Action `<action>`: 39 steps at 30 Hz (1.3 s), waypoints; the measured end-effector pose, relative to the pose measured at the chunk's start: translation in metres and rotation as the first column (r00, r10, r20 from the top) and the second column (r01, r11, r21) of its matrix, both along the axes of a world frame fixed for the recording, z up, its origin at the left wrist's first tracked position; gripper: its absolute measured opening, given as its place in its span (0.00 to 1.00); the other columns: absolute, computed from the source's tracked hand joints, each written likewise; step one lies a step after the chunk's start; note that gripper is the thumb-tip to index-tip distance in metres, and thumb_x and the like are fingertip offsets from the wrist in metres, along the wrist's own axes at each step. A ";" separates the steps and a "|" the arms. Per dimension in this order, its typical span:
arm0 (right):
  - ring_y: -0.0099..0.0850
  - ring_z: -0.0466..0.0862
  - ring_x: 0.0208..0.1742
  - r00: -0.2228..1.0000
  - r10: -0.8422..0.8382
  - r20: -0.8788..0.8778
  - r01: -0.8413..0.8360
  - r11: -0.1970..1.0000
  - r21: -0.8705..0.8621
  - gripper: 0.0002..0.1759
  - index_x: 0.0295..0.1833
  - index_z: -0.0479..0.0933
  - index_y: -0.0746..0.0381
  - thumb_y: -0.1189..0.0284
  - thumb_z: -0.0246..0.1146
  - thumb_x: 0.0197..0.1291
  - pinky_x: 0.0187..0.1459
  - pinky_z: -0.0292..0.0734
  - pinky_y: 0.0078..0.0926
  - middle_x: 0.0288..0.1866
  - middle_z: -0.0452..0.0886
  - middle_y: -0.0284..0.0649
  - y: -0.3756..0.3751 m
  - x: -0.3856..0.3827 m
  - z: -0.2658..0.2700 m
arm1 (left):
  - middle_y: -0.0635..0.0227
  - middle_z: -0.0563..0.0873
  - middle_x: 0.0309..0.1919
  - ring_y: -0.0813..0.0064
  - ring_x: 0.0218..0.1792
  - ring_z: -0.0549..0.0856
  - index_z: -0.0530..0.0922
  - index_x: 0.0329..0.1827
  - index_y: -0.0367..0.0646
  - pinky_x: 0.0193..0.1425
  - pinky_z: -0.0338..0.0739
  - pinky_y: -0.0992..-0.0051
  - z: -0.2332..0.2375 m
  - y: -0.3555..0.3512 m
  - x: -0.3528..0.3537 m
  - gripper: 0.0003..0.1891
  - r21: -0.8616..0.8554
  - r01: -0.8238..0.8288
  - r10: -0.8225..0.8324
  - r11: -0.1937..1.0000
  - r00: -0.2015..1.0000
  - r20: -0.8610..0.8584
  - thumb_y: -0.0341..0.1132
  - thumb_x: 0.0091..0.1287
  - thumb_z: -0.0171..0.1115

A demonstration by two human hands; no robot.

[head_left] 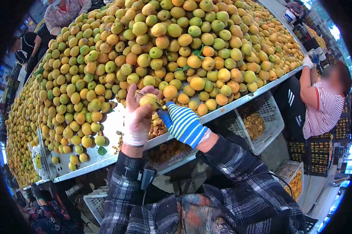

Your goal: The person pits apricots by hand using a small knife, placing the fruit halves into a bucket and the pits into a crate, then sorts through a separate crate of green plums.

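My left hand (138, 117), in a pale fingerless glove, is closed around a yellow-green apricot (148, 100) above the table's near edge. A thin dark curved line crosses the top of that fruit. Against its right side are the fingers of my right hand (185, 123), in a blue, yellow and white striped glove with blue fingertips. These fingers are pinched together on something small, and I cannot tell what it is. A large heap of apricots (156, 52), green to orange, rises just beyond both hands. Below them, split apricot pieces (157, 126) lie at the table edge.
The metal table (115, 123) has a raised front rim. Grey plastic crates (275, 113) with fruit pieces stand below it on the right. A co-worker (324, 97) in a striped shirt sits there, and other people are at the far left. Another crate (289, 171) holds orange fruit.
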State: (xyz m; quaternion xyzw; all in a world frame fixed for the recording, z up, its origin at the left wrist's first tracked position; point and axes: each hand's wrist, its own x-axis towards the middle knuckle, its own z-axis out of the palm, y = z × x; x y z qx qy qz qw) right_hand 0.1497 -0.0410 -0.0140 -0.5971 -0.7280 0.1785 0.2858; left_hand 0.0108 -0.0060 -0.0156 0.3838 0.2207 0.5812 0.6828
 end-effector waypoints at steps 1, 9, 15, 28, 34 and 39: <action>0.50 0.80 0.25 1.000 -0.006 -0.015 0.006 1.000 0.010 0.17 0.41 0.75 0.69 0.63 0.58 0.64 0.27 0.74 0.46 0.23 0.79 0.53 0.001 0.001 0.002 | 0.51 0.70 0.63 0.55 0.61 0.73 0.60 0.71 0.45 0.67 0.67 0.60 0.005 -0.003 0.004 0.33 -0.130 -0.062 0.071 0.990 0.995 0.065 0.40 0.63 0.59; 0.50 0.81 0.27 0.999 -0.002 0.037 0.005 0.996 -0.087 0.17 0.46 0.75 0.66 0.62 0.57 0.64 0.27 0.75 0.46 0.25 0.80 0.52 0.007 -0.001 0.012 | 0.56 0.81 0.53 0.66 0.56 0.79 0.69 0.61 0.35 0.62 0.72 0.69 -0.013 0.003 -0.005 0.29 -0.176 0.109 -0.096 0.978 0.992 0.080 0.46 0.64 0.65; 0.51 0.81 0.28 0.999 0.026 0.019 -0.023 0.988 -0.151 0.18 0.40 0.74 0.68 0.61 0.56 0.65 0.29 0.76 0.46 0.25 0.80 0.53 0.010 0.002 0.004 | 0.50 0.73 0.63 0.63 0.61 0.76 0.55 0.71 0.31 0.65 0.69 0.70 -0.005 0.003 -0.007 0.35 -0.023 -0.066 0.055 0.998 0.940 -0.336 0.27 0.63 0.61; 0.50 0.82 0.24 0.997 0.031 -0.077 -0.039 0.995 -0.093 0.16 0.44 0.73 0.68 0.64 0.53 0.65 0.25 0.74 0.49 0.24 0.80 0.53 0.008 -0.008 -0.009 | 0.64 0.85 0.42 0.73 0.31 0.82 0.74 0.61 0.41 0.34 0.78 0.74 0.005 -0.006 -0.003 0.20 -0.012 -0.124 0.110 0.992 0.918 -0.380 0.39 0.69 0.58; 0.52 0.81 0.27 0.988 0.039 -0.150 -0.046 0.998 -0.044 0.16 0.38 0.76 0.67 0.63 0.54 0.64 0.27 0.74 0.49 0.23 0.79 0.55 0.003 -0.015 -0.016 | 0.62 0.83 0.43 0.70 0.37 0.82 0.77 0.52 0.42 0.36 0.78 0.73 0.034 -0.027 0.007 0.17 0.006 -0.193 0.168 0.981 0.835 -0.524 0.44 0.68 0.58; 0.51 0.81 0.31 0.965 0.069 -0.253 -0.107 0.985 -0.136 0.19 0.38 0.77 0.65 0.59 0.52 0.67 0.32 0.74 0.44 0.28 0.81 0.53 0.009 -0.020 -0.027 | 0.63 0.81 0.42 0.70 0.38 0.80 0.78 0.49 0.43 0.36 0.77 0.74 -0.001 -0.010 -0.011 0.11 0.386 -0.122 0.371 0.915 0.633 -0.680 0.35 0.68 0.55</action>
